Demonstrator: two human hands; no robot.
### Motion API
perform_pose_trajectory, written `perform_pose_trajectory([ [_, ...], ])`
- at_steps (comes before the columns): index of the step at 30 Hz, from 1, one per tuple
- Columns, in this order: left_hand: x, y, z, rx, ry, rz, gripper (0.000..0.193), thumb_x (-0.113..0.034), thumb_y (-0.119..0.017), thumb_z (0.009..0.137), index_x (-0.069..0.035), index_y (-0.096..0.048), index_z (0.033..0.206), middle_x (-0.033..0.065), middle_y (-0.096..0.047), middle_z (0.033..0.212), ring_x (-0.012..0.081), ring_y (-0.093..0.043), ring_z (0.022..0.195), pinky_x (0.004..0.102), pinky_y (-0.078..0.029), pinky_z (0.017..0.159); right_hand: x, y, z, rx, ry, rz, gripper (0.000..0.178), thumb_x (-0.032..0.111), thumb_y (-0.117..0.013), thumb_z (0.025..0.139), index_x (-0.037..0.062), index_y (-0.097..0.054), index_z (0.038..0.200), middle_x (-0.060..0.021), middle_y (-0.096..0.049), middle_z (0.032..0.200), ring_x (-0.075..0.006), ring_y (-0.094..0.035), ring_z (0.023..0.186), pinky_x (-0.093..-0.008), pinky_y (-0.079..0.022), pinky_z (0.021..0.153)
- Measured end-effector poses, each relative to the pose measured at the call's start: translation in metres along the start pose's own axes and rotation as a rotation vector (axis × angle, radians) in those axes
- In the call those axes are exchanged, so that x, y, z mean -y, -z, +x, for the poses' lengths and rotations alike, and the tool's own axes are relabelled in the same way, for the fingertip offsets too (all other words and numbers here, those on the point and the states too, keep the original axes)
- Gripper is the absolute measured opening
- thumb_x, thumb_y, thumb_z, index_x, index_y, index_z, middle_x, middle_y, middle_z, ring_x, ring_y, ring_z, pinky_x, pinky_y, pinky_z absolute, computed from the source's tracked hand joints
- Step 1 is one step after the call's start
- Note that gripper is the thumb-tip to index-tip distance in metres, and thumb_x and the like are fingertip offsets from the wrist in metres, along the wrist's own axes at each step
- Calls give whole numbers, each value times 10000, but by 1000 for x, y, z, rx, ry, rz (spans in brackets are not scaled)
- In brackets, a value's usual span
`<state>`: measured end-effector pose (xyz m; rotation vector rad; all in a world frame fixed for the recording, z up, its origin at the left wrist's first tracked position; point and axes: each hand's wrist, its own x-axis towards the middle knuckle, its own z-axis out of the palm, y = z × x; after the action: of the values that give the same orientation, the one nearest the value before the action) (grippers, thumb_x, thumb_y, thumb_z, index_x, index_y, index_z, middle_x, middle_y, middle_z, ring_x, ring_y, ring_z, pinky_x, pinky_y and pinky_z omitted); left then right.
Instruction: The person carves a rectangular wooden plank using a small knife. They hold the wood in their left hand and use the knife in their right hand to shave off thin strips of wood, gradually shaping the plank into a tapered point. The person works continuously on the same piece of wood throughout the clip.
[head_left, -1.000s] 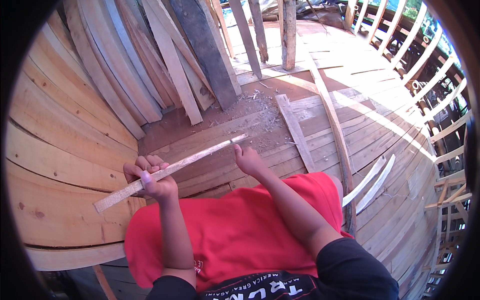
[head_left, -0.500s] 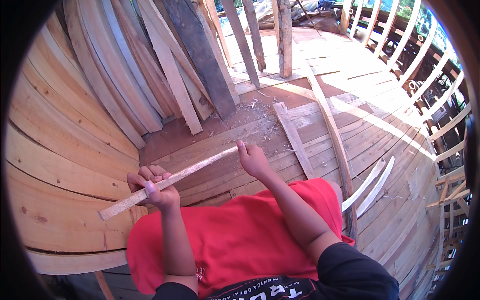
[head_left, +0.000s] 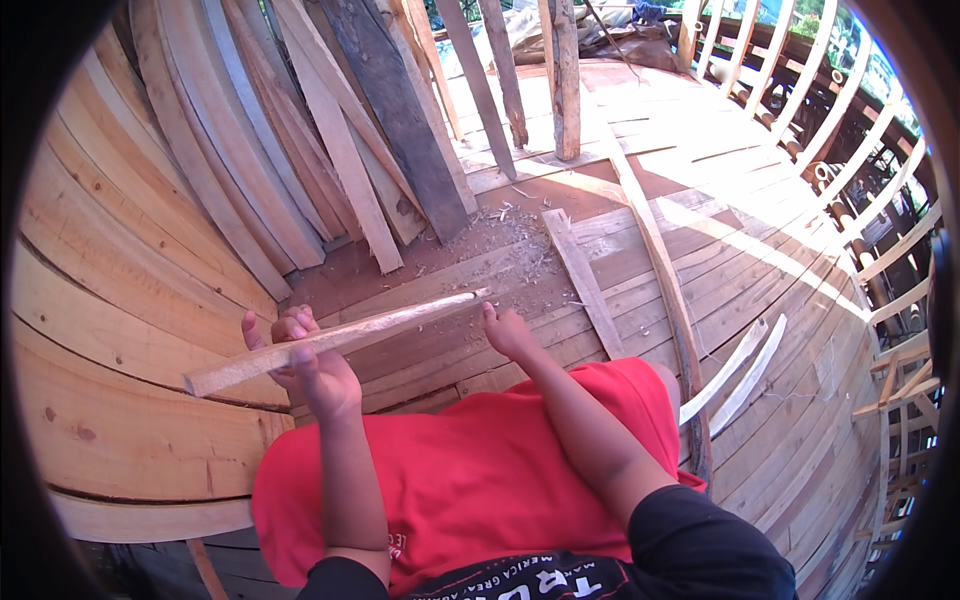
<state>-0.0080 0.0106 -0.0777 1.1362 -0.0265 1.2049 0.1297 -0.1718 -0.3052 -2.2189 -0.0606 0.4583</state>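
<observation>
A long, pale, squared wooden stick (head_left: 390, 325) slants in front of me, its thicker cut end to the left and its narrow tip to the right. My left hand (head_left: 318, 370) grips it nearer the thick end, thumb on the near side and some fingers lifted beyond it. Beside the narrow tip is my right hand (head_left: 512, 333), fingers curled and thumb raised. The thumb seems to sit just below the tip, apart from it. I see nothing inside the curled fingers, though their inner side is hidden.
Wood shavings (head_left: 520, 245) litter the plank floor (head_left: 780, 420) ahead. A short board (head_left: 583, 283) and a long curved batten (head_left: 655, 250) lie to the right, near two pale curved strips (head_left: 745, 375). Planks (head_left: 340, 150) lean at the left against the curved wooden wall (head_left: 130, 340).
The stick's thick end has risen and shifted left with my left hand. My right thumb has come off the narrow tip, and that hand has dropped slightly below it.
</observation>
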Motion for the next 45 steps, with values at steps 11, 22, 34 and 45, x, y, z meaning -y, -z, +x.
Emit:
perform_pose_trajectory([
  [11, 7, 19, -3, -122, -160, -114, 560, -68, -474, 615, -98, -447, 1173, 41, -412, 881, 149, -401, 686, 301, -408, 653, 77, 77, -47, -61, 98, 1363, 423, 506, -338, 1035, 124, -438, 883, 33, -321, 581, -80, -274, 415, -266, -209, 378],
  [22, 10, 21, -5, -191, -112, -116, 336, -3, -473, 684, -124, -373, 981, 31, -387, 836, 127, -394, 674, 279, -398, 626, 74, 27, -60, 223, -30, 1398, 498, 582, -270, 1025, 149, -430, 839, 39, -290, 568, -92, -268, 418, -274, -208, 387],
  [34, 15, 29, 3, -373, 8, -73, 290, 26, -444, 752, -148, -372, 973, -6, -375, 809, 94, -367, 687, 271, -370, 633, 75, 6, -59, 205, -86, 1295, 551, 607, -242, 1017, 127, -383, 787, 46, -279, 540, -84, -231, 389, -273, -164, 366],
  [45, 17, 10, 1, -348, 23, -128, 304, 70, -417, 722, -131, -356, 941, 2, -371, 825, 89, -357, 702, 282, -390, 644, 34, -22, -40, -292, 442, 592, 578, 475, -283, 1051, 42, -470, 718, -34, -470, 574, -160, -433, 417, -329, -330, 367],
])
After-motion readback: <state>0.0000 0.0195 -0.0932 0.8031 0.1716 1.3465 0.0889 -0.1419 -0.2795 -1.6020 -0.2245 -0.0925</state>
